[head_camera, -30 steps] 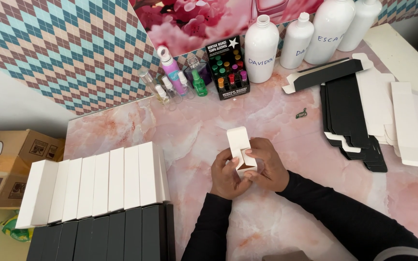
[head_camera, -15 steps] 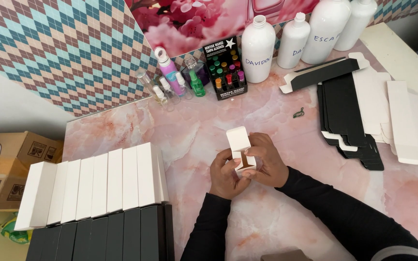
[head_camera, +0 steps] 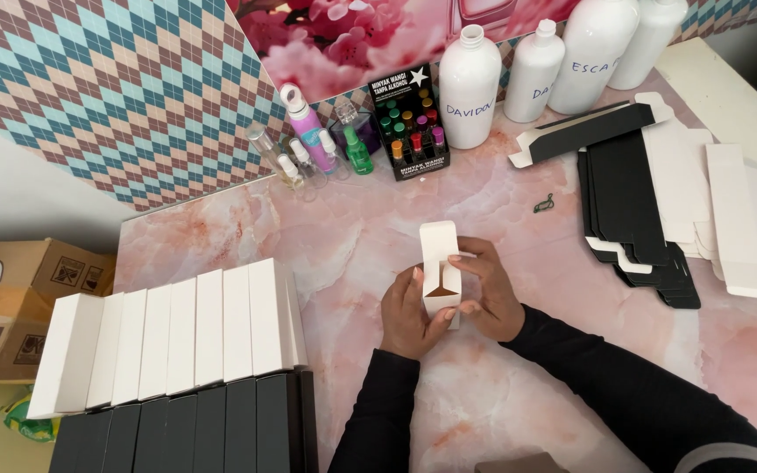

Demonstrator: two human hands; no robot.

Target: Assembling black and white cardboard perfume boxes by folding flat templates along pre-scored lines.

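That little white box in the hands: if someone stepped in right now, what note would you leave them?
Left hand and right hand both grip the small white box above the pink marble table; its near end flaps are open.
Done: a row of white boxes and a row of black boxes stand at the left.
Left: flat black blanks and flat white blanks lie unfolded at the right.

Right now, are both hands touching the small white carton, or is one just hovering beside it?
Touching, both. The head view shows the left hand wrapped against the small white carton and the right hand with fingers pressed on its other side.
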